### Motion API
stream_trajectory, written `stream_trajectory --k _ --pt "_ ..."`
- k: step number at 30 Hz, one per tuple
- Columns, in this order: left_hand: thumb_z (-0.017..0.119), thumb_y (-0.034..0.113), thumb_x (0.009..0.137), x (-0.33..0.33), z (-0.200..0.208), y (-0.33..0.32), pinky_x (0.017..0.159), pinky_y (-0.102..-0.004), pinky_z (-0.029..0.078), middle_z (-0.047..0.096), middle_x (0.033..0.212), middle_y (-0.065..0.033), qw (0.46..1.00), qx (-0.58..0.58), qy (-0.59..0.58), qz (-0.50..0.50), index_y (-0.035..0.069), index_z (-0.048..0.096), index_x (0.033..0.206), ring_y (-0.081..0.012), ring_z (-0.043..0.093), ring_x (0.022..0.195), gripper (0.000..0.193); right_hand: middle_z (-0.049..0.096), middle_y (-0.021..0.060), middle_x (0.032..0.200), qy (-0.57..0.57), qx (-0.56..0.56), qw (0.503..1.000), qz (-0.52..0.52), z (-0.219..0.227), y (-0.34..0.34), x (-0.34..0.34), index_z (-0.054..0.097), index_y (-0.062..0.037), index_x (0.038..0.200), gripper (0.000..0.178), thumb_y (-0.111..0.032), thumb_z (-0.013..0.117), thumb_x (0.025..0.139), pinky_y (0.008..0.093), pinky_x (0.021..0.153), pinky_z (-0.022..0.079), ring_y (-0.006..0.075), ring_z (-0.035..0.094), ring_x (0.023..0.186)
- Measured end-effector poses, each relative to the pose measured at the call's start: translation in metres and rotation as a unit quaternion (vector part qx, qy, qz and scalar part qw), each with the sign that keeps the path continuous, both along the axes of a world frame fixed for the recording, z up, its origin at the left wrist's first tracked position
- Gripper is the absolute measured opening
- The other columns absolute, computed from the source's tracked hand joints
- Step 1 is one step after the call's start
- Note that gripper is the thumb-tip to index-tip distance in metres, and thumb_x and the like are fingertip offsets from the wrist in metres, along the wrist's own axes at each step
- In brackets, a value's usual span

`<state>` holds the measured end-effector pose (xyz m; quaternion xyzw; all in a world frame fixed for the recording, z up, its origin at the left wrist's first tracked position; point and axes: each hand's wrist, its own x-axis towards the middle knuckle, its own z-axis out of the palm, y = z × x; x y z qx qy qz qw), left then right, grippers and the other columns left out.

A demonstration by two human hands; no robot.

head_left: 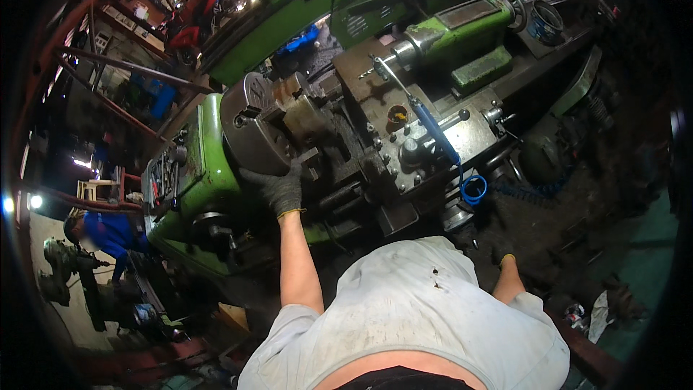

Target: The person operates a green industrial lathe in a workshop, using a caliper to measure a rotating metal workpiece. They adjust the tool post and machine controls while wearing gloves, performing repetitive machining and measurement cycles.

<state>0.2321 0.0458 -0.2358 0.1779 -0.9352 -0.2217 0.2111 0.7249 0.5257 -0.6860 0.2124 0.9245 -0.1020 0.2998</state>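
- my left hand (282,189), in a dark grey knit glove with a yellow edge at the wrist, reaches up to the lower front of the big round chuck (249,124).
- its fingers point up toward the chuck's face and look close to or against it; dark glove on dark metal, so i cannot tell whether they are spread, pressed together or pinching anything.
- my right hand (499,251) is low, out beside my light, stained shirt (408,300), mostly lost in shadow past the yellow cuff; i cannot tell how its fingers stand.
- the chuck sits at the right end of the green headstock (211,141), up and slightly left of my left hand, with a thick brownish metal piece (307,117) at its face.
- right of that, an air gun (435,128) with a blue handle lies slantwise over the carriage (462,137), near a small cup (397,115) with something yellow in it.
- a blue hose (473,189) loops below the handle.
- the green tailstock (465,25) stands farther up and right.
- hand tools (166,182) lie atop the headstock.
- at far left, a person in blue (112,237) bends near another machine (68,263).
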Motion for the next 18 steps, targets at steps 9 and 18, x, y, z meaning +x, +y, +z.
stream_trajectory --k 9,18 --pt "0.078 0.055 0.087 -0.034 0.040 -0.049 0.110 -0.0558 0.046 0.061 0.136 -0.0260 0.985 0.012 0.078 -0.154 0.001 0.055 0.147 -0.0472 0.056 0.130 0.084 0.072 0.0232 0.128 0.111 -0.015 0.994 0.004 0.007 0.049 0.010 0.071 -0.0104 0.129 0.060 -0.028 0.087 0.073 0.0485 0.099 0.058 0.0409 0.069 0.118" --pt "0.061 0.049 0.096 -0.083 0.076 -0.339 0.095 -0.0587 0.054 0.073 0.116 -0.0226 0.961 -0.265 0.037 0.070 0.014 0.075 0.114 -0.0449 0.068 0.112 0.042 0.071 0.0236 0.127 0.071 -0.052 0.995 0.042 0.041 0.054 -0.064 0.070 -0.0106 0.130 0.057 -0.027 0.084 0.077 0.0483 0.099 0.058 0.0409 0.068 0.118"
